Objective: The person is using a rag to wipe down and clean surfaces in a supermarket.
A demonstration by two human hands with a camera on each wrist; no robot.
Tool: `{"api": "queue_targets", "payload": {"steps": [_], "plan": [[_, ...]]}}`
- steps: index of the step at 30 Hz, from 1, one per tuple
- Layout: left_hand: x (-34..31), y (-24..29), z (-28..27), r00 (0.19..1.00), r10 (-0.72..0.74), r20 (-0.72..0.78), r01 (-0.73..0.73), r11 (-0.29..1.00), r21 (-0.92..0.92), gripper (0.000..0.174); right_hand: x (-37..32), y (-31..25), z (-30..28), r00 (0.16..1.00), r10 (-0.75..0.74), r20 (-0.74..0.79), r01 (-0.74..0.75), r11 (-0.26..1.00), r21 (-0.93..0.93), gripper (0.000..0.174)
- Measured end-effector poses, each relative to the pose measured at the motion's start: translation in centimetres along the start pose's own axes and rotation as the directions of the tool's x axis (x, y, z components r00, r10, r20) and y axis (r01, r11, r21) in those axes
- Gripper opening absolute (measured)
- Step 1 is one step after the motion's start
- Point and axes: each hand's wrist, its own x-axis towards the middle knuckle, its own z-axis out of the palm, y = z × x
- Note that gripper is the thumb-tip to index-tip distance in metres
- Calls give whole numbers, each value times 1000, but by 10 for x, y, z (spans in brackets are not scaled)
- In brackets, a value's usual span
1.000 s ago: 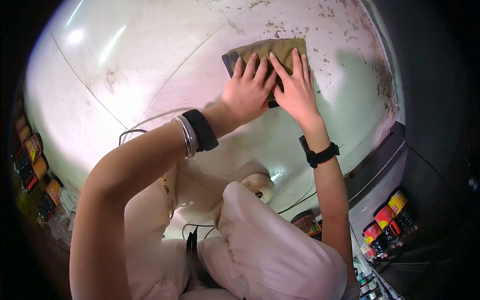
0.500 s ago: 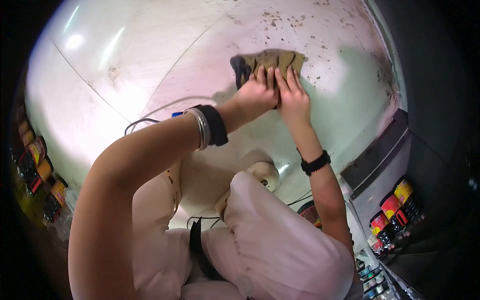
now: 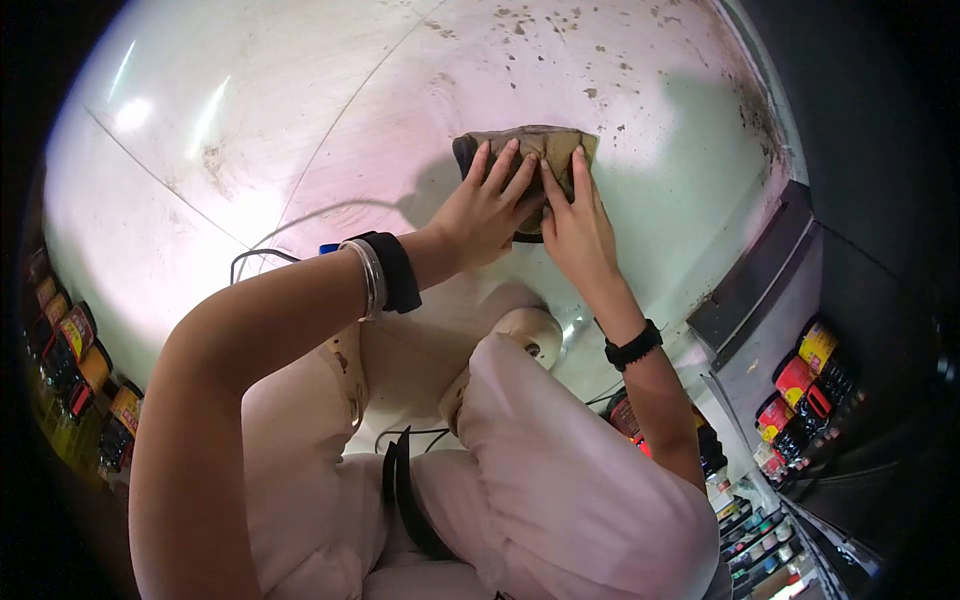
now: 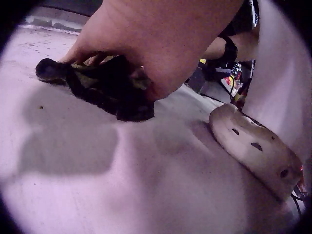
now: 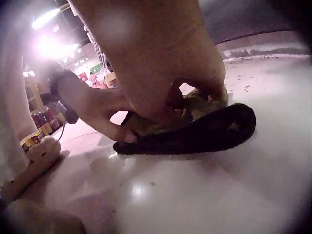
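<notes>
Head view: cloth, labels unreadable

- Your cloth is brown-green, with a dark edge (nearly black up close).
- It lies wrinkled on the pale floor in front of you.

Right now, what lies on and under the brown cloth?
The left hand and right hand rest on the brown cloth. Pale floor shows around it; the patch beneath is covered.

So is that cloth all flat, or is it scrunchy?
Not flat: the cloth is wrinkled. The head view shows creases around the fingers, and the left wrist view shows a curled edge.
</notes>
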Motion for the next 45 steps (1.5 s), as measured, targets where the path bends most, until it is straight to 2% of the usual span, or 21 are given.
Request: {"api": "queue_targets", "payload": {"steps": [1,3,8,10,12,13,14,16,18,20,24,25,27,28,30,33,36,39,40,43,45], "plan": [[-1,1,3,1000,-3,2,3,1000,-1,63,-1,-1,5,999,-24,-32,21,997,-72,57],[0,5,11,997,0,-80,6,997,79,60,-1,-3,13,999,-16,-31,13,997,-77,57],[11,-4,22,984,42,-173,-3,976,218,48,13,-1,12,1000,-7,-22,7,999,-40,54],[22,-21,26,979,59,-194,-10,969,245,45,37,7,14,991,-69,-112,67,998,-18,51],[43,-49,32,933,-19,-359,125,953,274,43,77,17,17,955,-144,-260,146,989,-13,48],[53,-66,23,954,-42,-295,134,945,300,42,102,20,15,964,-118,-239,134,990,54,49],[65,-86,7,970,-67,-235,144,933,329,42,127,22,10,966,-142,-215,140,990,-25,50],[87,-122,-2,958,-117,-261,202,923,327,44,171,25,4,948,-176,-264,153,983,-105,48],[98,-143,-11,977,-82,-199,158,902,402,49,196,29,4,927,-200,-317,187,980,-71,47],[103,-145,-2,959,-69,-274,186,884,428,47,195,32,2,931,-202,-302,187,979,-80,46],[95,-106,-3,953,-55,-299,168,915,368,43,158,32,3,957,-146,-249,138,989,-48,44],[90,-89,3,951,-39,-305,147,929,340,44,139,32,1,974,-104,-202,103,995,-17,43],[81,-46,20,946,-41,-322,134,952,273,45,89,42,12,962,-128,-243,128,992,-16,44],[76,-21,25,943,-57,-328,138,963,230,46,62,43,10,981,-78,-180,77,997,-9,45],[65,27,20,993,4,-118,12,991,133,49,4,43,10,997,18,-76,-16,1000,22,47],[54,70,32,997,0,-83,10,992,124,52,-31,45,7,997,72,-17,-71,996,61,49],[70,57,36,981,-66,-181,86,991,100,51,-9,51,4,996,80,-47,-75,993,96,52],[111,1,32,940,-104,-324,169,969,178,47,58,66,-2,988,53,-147,-45,997,54,57],[125,-23,20,958,-86,-274,144,969,200,46,83,77,3,972,-19,-236,25,999,22,58],[160,-81,-1,968,-61,-243,113,972,207,43,149,91,-5,964,-4,-267,-3,1000,-27,58],[167,-87,-8,970,-48,-238,100,972,210,42,155,93,-8,962,-26,-272,11,998,-56,57]]}}
